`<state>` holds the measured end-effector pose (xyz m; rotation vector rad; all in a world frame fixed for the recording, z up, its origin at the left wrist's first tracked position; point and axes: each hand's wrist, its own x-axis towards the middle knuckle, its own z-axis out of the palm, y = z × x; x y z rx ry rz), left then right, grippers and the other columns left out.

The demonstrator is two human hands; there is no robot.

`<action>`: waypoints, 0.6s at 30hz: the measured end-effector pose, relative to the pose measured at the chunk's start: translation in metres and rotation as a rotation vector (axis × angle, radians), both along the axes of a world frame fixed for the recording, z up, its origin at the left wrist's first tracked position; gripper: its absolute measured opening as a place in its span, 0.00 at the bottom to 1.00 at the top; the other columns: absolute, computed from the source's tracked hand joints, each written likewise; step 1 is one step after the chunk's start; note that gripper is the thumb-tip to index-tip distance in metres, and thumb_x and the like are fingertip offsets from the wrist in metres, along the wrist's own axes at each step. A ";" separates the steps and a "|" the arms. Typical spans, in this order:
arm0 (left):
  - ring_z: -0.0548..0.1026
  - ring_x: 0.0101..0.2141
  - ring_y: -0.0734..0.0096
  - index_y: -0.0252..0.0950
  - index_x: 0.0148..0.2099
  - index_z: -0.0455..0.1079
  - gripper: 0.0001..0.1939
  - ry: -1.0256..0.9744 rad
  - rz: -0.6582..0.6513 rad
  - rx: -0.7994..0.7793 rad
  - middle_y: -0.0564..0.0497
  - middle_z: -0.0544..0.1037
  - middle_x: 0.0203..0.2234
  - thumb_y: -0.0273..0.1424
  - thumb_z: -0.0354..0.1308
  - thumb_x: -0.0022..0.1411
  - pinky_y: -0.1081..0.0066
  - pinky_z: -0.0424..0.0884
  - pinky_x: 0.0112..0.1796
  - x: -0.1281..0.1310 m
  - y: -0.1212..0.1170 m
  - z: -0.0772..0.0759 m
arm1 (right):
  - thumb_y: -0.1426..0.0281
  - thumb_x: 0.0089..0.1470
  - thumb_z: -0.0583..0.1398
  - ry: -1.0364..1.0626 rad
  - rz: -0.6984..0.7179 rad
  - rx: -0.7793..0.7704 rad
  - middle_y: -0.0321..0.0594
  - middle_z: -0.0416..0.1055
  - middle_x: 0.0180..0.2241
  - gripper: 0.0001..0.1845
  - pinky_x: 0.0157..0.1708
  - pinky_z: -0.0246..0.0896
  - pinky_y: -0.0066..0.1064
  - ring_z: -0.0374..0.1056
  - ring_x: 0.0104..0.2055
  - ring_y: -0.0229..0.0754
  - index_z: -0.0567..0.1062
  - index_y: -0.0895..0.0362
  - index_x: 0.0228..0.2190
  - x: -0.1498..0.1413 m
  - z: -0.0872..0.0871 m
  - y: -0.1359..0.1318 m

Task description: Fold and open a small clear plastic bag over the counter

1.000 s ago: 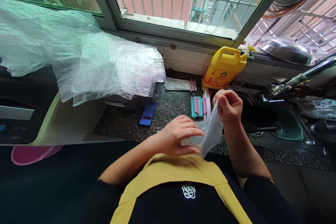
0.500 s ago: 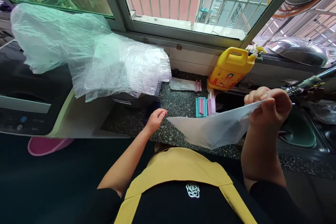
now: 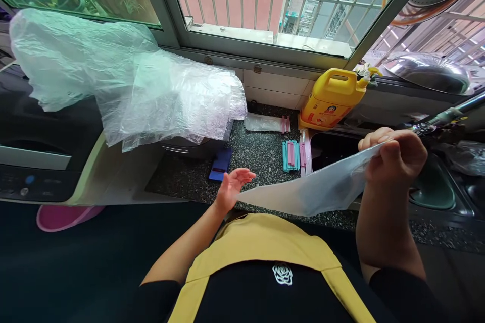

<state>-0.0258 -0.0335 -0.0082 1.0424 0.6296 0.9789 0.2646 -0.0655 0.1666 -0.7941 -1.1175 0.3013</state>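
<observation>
Above the near edge of the speckled tabletop point(image 3: 261, 149), you have the pale plastic bag point(image 3: 306, 194) suspended between your two hands. Your right hand point(image 3: 396, 154) grasps its right end, fingers and thumb closed together on the film. Your left hand point(image 3: 230, 191) is released, palm open and fingers apart, at the bag's narrow left end; whether skin meets film there is hard to judge, as that tip looks faint. The long axis runs crosswise in front of you, from left hand to right, rising towards the right. The bulk of the bag thus lies to the right of your left hand, which is the nearer to its free tip. Beyond the bag, on the tabletop, are the teal and pink clips point(image 3: 291, 155); the blue item point(image 3: 220, 164) lies just past your left hand. The yellow jug point(image 3: 331, 101) stands farther back, right of the clips.
</observation>
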 end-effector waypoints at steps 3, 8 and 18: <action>0.75 0.41 0.58 0.37 0.45 0.72 0.37 -0.166 -0.047 -0.032 0.43 0.78 0.39 0.62 0.53 0.47 0.62 0.70 0.42 -0.002 -0.020 0.025 | 0.60 0.35 0.71 0.022 -0.062 0.003 0.30 0.60 0.13 0.16 0.10 0.43 0.25 0.52 0.13 0.31 0.72 0.56 0.17 0.002 0.001 0.000; 0.74 0.33 0.70 0.41 0.34 0.77 0.04 -0.157 0.066 0.182 0.51 0.78 0.28 0.34 0.64 0.54 0.69 0.68 0.37 0.004 -0.018 0.052 | 0.60 0.36 0.71 0.025 -0.028 0.033 0.29 0.60 0.13 0.17 0.09 0.41 0.24 0.50 0.12 0.30 0.71 0.56 0.17 0.005 0.006 -0.002; 0.72 0.29 0.71 0.39 0.35 0.77 0.03 -0.204 -0.077 0.539 0.50 0.77 0.24 0.28 0.62 0.57 0.68 0.68 0.31 0.036 0.022 0.112 | 0.58 0.40 0.69 0.112 0.325 -0.133 0.27 0.56 0.15 0.18 0.12 0.44 0.22 0.51 0.14 0.27 0.69 0.55 0.20 0.000 0.006 0.020</action>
